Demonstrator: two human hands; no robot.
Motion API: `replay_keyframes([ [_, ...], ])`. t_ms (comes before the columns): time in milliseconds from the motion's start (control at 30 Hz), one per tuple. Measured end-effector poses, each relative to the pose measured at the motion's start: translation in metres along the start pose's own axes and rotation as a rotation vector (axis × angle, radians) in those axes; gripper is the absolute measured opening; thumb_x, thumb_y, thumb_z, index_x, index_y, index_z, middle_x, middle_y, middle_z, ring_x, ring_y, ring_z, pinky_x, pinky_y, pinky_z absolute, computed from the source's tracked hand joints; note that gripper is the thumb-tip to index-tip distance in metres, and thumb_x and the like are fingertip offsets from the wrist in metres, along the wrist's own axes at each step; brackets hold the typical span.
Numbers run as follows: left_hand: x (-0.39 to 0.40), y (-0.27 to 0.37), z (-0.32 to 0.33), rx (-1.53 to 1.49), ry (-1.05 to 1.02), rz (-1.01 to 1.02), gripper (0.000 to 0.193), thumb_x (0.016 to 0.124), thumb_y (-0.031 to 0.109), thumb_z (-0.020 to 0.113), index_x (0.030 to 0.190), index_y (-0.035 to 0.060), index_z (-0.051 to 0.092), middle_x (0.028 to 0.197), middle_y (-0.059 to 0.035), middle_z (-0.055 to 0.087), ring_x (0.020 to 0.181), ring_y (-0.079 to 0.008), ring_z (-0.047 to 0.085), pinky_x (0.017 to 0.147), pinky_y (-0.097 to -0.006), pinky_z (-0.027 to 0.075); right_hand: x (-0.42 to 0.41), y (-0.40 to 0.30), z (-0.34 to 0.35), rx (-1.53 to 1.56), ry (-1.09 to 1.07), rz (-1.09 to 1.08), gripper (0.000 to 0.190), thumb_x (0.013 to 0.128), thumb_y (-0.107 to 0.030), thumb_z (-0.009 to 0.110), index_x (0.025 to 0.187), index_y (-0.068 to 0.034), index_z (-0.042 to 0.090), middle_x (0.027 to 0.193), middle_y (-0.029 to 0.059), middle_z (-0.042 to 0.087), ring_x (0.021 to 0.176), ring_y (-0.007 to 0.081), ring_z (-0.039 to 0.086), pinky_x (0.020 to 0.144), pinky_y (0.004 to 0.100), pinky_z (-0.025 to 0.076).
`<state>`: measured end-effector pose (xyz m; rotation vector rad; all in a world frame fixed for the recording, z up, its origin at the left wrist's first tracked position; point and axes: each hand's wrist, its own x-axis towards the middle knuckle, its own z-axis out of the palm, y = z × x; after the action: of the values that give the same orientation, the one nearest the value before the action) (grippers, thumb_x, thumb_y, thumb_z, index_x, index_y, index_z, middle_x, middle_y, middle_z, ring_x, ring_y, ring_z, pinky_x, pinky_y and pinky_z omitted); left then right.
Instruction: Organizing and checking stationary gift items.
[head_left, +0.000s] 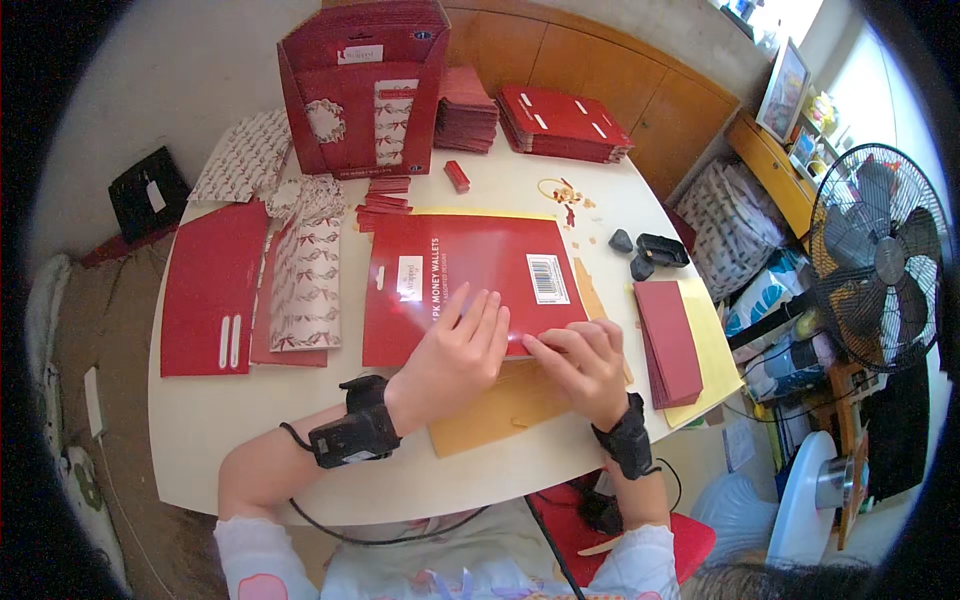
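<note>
A red printed cardboard sheet (480, 262) with writing, a barcode and a hanging slot lies on the white table before me. My left hand (461, 352) rests flat on its lower middle, fingers extended and holding nothing. At the sheet's lower right edge is my right hand (581, 360), its fingers bent and the thumb and forefinger near the edge. Whether they pinch anything cannot be told. Under the sheet and both hands lies a tan paper sheet or envelope (480, 427). A strip of yellow paper (480, 212) shows along the far edge.
A red display box (364, 112) stands at the back beside stacked red cards (566, 124). Patterned paper wallets (305, 292) and a red folder (210, 300) lie left. Red envelopes (667, 341) and black plastic pieces (661, 250) sit right. A fan (889, 259) stands beyond.
</note>
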<state>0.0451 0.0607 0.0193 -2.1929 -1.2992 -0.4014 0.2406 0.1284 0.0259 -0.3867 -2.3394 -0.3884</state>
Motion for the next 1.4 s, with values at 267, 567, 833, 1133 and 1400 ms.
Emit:
replay_keyframes([
  [267, -0.004, -0.001, -0.012, -0.046, -0.065, -0.002, 0.042, 0.075, 0.015, 0.052, 0.109, -0.0102, 0.056, 0.113, -0.0239, 0.058, 0.111, -0.0306, 0.054, 0.098, -0.0455, 0.039, -0.005, 0.005, -0.004, -0.029, -0.005, -0.025, 0.025, 0.068, -0.010, 0.060, 0.092, -0.006, 0.067, 0.079, -0.0002, 0.061, 0.069, 0.0141, 0.055, 0.072, 0.0304, 0.041],
  [567, -0.002, 0.003, -0.016, 0.067, -0.154, 0.059, 0.042, 0.075, 0.014, 0.052, 0.109, -0.0098, 0.056, 0.114, -0.0244, 0.057, 0.111, -0.0303, 0.054, 0.096, -0.0444, 0.040, -0.005, 0.007, 0.000, 0.045, 0.030, -0.082, 0.024, 0.068, -0.010, 0.060, 0.091, -0.005, 0.065, 0.079, -0.0003, 0.059, 0.070, 0.0137, 0.054, 0.071, 0.0299, 0.042],
  [833, 0.001, 0.003, -0.014, 0.024, -0.105, 0.017, 0.039, 0.077, 0.012, 0.052, 0.109, -0.0100, 0.056, 0.114, -0.0230, 0.057, 0.109, -0.0310, 0.054, 0.096, -0.0435, 0.041, -0.002, 0.004, 0.004, 0.039, 0.012, -0.121, 0.021, 0.067, -0.010, 0.061, 0.087, -0.004, 0.064, 0.081, -0.0004, 0.059, 0.072, 0.0136, 0.055, 0.067, 0.0285, 0.044],
  [1133, -0.016, -0.009, -0.023, 0.078, -0.188, 0.048, 0.043, 0.074, 0.011, 0.051, 0.110, -0.0121, 0.054, 0.112, -0.0244, 0.057, 0.107, -0.0312, 0.055, 0.095, -0.0430, 0.042, -0.011, 0.017, 0.002, 0.048, -0.023, -0.077, 0.027, 0.068, -0.010, 0.059, 0.094, -0.005, 0.064, 0.085, 0.0008, 0.062, 0.075, 0.0150, 0.058, 0.071, 0.0313, 0.045],
  [1400, -0.025, -0.017, -0.030, 0.026, -0.126, 0.008, 0.041, 0.070, 0.009, 0.054, 0.105, -0.0125, 0.056, 0.108, -0.0249, 0.058, 0.103, -0.0322, 0.056, 0.088, -0.0424, 0.045, -0.019, 0.023, 0.003, -0.027, 0.001, -0.064, 0.024, 0.068, -0.008, 0.062, 0.092, -0.005, 0.065, 0.084, 0.0011, 0.062, 0.074, 0.0148, 0.058, 0.071, 0.0296, 0.045],
])
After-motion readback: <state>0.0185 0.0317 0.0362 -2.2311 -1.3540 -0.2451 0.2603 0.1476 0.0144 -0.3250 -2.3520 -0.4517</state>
